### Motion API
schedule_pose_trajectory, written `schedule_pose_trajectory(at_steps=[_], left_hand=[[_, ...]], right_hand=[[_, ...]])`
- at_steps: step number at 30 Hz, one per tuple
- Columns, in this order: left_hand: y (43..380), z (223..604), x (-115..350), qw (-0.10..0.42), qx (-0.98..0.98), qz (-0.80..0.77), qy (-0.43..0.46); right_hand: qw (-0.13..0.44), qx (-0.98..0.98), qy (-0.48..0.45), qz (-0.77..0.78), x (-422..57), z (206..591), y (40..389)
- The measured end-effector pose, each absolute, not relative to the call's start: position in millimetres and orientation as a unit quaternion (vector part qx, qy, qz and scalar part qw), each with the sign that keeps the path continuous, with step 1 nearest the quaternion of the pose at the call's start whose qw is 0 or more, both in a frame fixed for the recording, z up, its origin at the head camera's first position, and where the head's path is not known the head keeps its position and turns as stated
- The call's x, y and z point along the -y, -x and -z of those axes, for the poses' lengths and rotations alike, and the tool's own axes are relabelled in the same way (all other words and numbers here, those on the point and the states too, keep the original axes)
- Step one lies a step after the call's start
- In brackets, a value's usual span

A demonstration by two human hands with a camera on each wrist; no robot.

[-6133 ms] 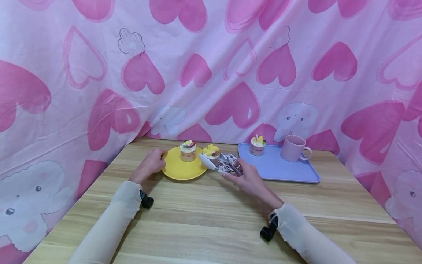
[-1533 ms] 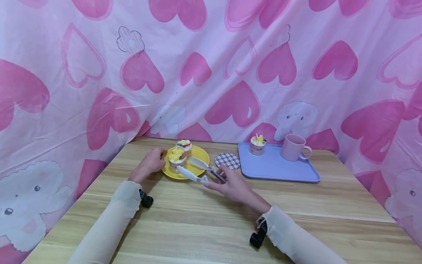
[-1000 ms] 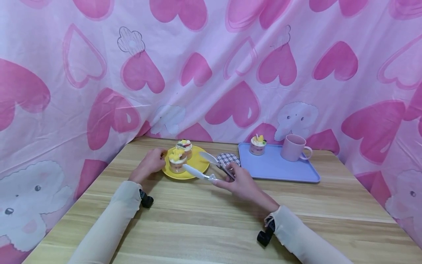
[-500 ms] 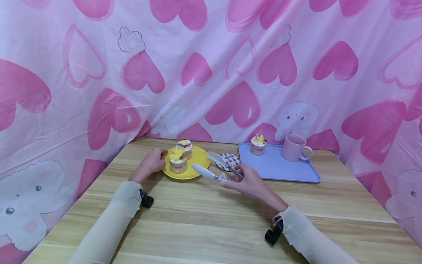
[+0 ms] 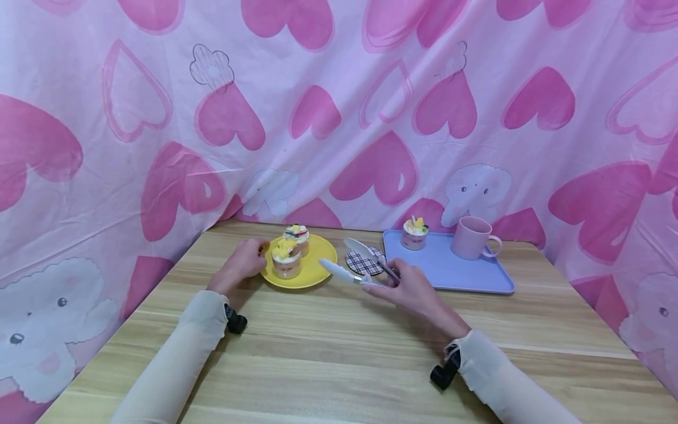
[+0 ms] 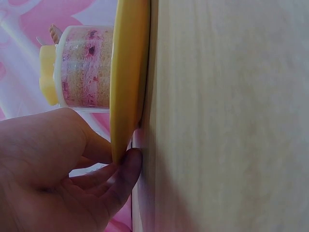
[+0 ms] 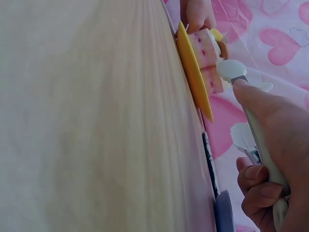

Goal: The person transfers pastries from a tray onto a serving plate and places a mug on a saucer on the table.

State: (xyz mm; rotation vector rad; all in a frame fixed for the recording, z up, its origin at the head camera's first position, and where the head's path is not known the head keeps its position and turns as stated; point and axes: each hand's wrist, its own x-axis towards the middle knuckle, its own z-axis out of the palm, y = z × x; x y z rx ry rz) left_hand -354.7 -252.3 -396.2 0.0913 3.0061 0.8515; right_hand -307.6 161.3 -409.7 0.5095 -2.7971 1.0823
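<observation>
Left hand (image 5: 241, 261): fingers pinched on the left rim of the yellow plate (image 5: 319, 265), digits on both faces of the rim per the left wrist view. Plate sits on the wood-grain table (image 5: 296, 359). Right hand (image 5: 415, 290): fingers curled round the tongs (image 5: 336, 271), thumb along one arm; firm hold, tong arms spread wide, white heads well apart. Tongs are up off the tabletop, right of the plate; in the head view one head overlaps the checked coaster (image 5: 360, 266), the other points at the plate's right side. Two dessert cups on the plate, both upright, left of its middle: front cup (image 5: 286, 266) with yellow cubes on cream, rear cup (image 5: 302, 241) behind it with a red and yellow topping. Front one partly covers the rear; can't tell if they touch. Layered pink and pale filling shows through the clear wall in the left wrist view. Coaster lies between plate and blue tray (image 5: 445, 272). On the tray: third dessert cup (image 5: 414, 238) upright near the back left, pink mug (image 5: 469, 240) upright to its right, handle to the right. Pink heart-print cloth (image 5: 265, 194) hangs behind.
</observation>
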Motion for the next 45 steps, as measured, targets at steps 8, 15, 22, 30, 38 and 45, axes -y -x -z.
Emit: schedule_pose_trajectory(at_steps=[8,15,22,30,38,45], left_hand=[[353,395,251,0.018,-0.96,-0.28,-0.021],[353,395,250,0.023,-0.959,-0.283,-0.017],[354,395,251,0.026,-0.96,-0.278,-0.02],[354,394,253,0.024,-0.96,-0.277,-0.027],[353,394,253,0.027,-0.96,-0.278,-0.025],[354,394,253,0.028,-0.959,-0.281,-0.025]], right_hand=[[0.038,0.927,-0.116,-0.354,-170,406,312],[0.044,0.927,-0.114,-0.354,-179,404,316],[0.061,0.927,-0.123,-0.348,-189,404,321],[0.096,0.926,-0.108,-0.35,-205,407,329],[0.122,0.925,-0.087,-0.35,-219,406,333],[0.138,0.924,-0.059,-0.351,-230,405,337]])
